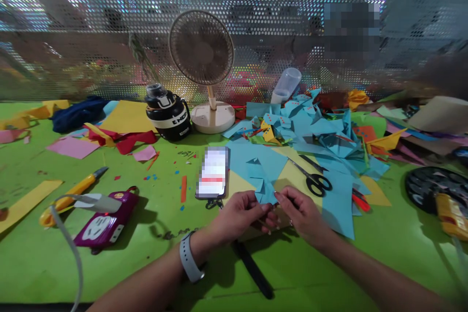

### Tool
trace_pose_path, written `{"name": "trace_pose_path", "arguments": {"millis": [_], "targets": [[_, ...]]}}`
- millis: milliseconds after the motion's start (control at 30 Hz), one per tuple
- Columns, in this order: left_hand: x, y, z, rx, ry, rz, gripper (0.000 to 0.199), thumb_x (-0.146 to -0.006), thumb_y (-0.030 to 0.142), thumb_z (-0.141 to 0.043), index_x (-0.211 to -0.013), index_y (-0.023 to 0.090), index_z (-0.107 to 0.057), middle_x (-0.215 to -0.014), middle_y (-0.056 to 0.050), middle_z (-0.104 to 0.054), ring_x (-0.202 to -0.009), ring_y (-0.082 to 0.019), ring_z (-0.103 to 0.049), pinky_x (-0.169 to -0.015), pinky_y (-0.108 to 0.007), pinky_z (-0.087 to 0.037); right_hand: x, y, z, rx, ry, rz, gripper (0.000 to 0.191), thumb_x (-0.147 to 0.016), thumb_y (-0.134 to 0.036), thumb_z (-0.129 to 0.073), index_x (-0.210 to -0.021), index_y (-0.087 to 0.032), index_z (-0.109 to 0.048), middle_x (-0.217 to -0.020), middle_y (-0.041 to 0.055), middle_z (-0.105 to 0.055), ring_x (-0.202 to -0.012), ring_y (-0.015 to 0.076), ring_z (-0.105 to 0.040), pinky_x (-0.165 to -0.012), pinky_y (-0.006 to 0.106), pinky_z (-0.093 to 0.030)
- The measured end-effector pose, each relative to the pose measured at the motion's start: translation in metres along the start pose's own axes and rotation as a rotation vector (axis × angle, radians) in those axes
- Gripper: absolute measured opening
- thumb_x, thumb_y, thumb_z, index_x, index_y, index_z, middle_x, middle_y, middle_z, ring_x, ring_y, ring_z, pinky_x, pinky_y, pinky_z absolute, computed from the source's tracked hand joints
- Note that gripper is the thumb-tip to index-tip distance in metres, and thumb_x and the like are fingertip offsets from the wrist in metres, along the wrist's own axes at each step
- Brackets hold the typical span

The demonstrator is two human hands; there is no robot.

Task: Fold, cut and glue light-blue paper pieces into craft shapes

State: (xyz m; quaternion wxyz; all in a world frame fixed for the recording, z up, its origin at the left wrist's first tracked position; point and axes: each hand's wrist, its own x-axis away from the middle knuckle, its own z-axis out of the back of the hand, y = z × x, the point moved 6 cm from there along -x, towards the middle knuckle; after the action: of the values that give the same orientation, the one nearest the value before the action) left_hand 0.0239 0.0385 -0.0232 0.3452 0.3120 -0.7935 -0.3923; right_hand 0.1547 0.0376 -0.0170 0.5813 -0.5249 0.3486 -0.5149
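Observation:
A small folded light-blue paper [265,191] is held up between my two hands, near the middle of the view. My left hand [239,214], with a pale watch strap on the wrist, is closed on its lower left part. The fingertips of my right hand [300,212] pinch its right edge. Just behind it, another blue folded strip [254,168] lies on blue and yellow sheets. Black-handled scissors [319,184] rest on the sheets to the right. A phone [212,173] lies to the left of the papers.
Behind are a fan [213,118], a black bottle [168,119] and a heap of blue paper pieces [303,122]. A purple case [106,219] and yellow cutter [78,187] lie left. A black strip [255,270] lies below my hands, a black round object [435,187] far right.

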Motion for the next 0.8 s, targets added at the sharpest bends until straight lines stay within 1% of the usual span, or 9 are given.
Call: {"name": "trace_pose_path", "arguments": {"millis": [100,200,267,400,467,567,633,700,800], "targets": [[0.000,0.002,0.001,-0.012,0.011,0.013,0.038,-0.066,0.044,-0.079,-0.079,0.013,-0.060,-0.072,-0.006,-0.071,-0.064,-0.015,-0.067,-0.059,-0.025,-0.054,0.000,-0.001,0.002,-0.019,0.041,-0.002,0.036,-0.086,-0.052,-0.052,-0.070,-0.021,-0.048,-0.055,-0.0061,-0.038,-0.047,0.0082,-0.033,-0.042,0.022,-0.030],[0.000,0.005,0.005,-0.003,0.048,-0.001,0.040,-0.065,0.046,-0.079,-0.073,0.014,-0.055,-0.074,-0.006,-0.070,-0.065,-0.015,-0.066,-0.057,-0.025,-0.053,0.000,-0.003,0.005,-0.073,0.069,-0.012,0.039,-0.084,-0.053,-0.054,-0.065,-0.020,-0.046,-0.049,-0.0074,-0.038,-0.042,0.0069,-0.034,-0.040,0.020,-0.030],[0.000,0.008,0.006,-0.013,0.068,-0.030,0.041,-0.066,0.047,-0.077,-0.075,0.015,-0.055,-0.076,-0.005,-0.069,-0.067,-0.015,-0.064,-0.058,-0.026,-0.053,-0.001,-0.004,0.005,-0.117,0.046,-0.017,0.040,-0.082,-0.053,-0.057,-0.062,-0.020,-0.047,-0.047,-0.0070,-0.042,-0.040,0.0065,-0.038,-0.039,0.019,-0.033],[0.002,0.013,0.008,-0.075,0.114,-0.136,0.034,-0.075,0.044,-0.071,-0.085,0.016,-0.056,-0.078,-0.002,-0.065,-0.074,-0.014,-0.060,-0.063,-0.026,-0.050,-0.002,-0.005,0.002,-0.182,0.016,-0.016,0.037,-0.079,-0.049,-0.061,-0.062,-0.017,-0.054,-0.050,-0.0046,-0.052,-0.038,0.0060,-0.045,-0.038,0.018,-0.038],[0.002,0.013,0.010,-0.126,0.136,-0.185,0.028,-0.078,0.041,-0.069,-0.083,0.016,-0.057,-0.074,0.001,-0.061,-0.071,-0.011,-0.055,-0.064,-0.023,-0.046,-0.002,-0.005,-0.001,-0.191,0.005,-0.013,0.033,-0.079,-0.047,-0.062,-0.066,-0.016,-0.059,-0.053,-0.0036,-0.056,-0.039,0.0058,-0.047,-0.039,0.018,-0.039],[0.001,0.013,0.015,-0.222,0.158,-0.228,0.025,-0.079,0.037,-0.068,-0.077,0.015,-0.058,-0.069,0.003,-0.055,-0.065,-0.008,-0.049,-0.063,-0.020,-0.041,-0.002,-0.005,-0.005,-0.188,-0.069,-0.018,0.027,-0.077,-0.040,-0.065,-0.067,-0.015,-0.063,-0.057,-0.0019,-0.060,-0.043,0.0061,-0.051,-0.042,0.018,-0.043],[0.000,0.016,0.020,-0.246,0.180,-0.235,0.024,-0.079,0.037,-0.069,-0.076,0.016,-0.058,-0.071,0.003,-0.055,-0.066,-0.009,-0.049,-0.063,-0.021,-0.042,-0.004,-0.008,0.000,-0.228,-0.080,-0.010,0.025,-0.077,-0.039,-0.065,-0.070,-0.015,-0.066,-0.059,-0.0004,-0.062,-0.046,0.0073,-0.053,-0.044,0.019,-0.044],[-0.001,0.020,0.024,-0.242,0.154,-0.216,0.025,-0.077,0.038,-0.069,-0.077,0.017,-0.056,-0.073,0.002,-0.056,-0.068,-0.010,-0.052,-0.064,-0.023,-0.045,-0.007,-0.011,0.016,-0.344,0.019,0.013,0.028,-0.077,-0.041,-0.061,-0.075,-0.015,-0.068,-0.060,0.0007,-0.064,-0.047,0.0085,-0.055,-0.045,0.019,-0.045],[-0.003,0.023,0.020,-0.244,0.010,-0.165,0.026,-0.076,0.038,-0.070,-0.077,0.016,-0.055,-0.076,0.000,-0.059,-0.070,-0.013,-0.056,-0.066,-0.027,-0.051,-0.012,-0.013,0.039,-0.525,0.203,0.008,0.038,-0.075,-0.052,-0.059,-0.076,-0.016,-0.067,-0.058,0.0015,-0.064,-0.047,0.0099,-0.055,-0.044,0.020,-0.045]]}}
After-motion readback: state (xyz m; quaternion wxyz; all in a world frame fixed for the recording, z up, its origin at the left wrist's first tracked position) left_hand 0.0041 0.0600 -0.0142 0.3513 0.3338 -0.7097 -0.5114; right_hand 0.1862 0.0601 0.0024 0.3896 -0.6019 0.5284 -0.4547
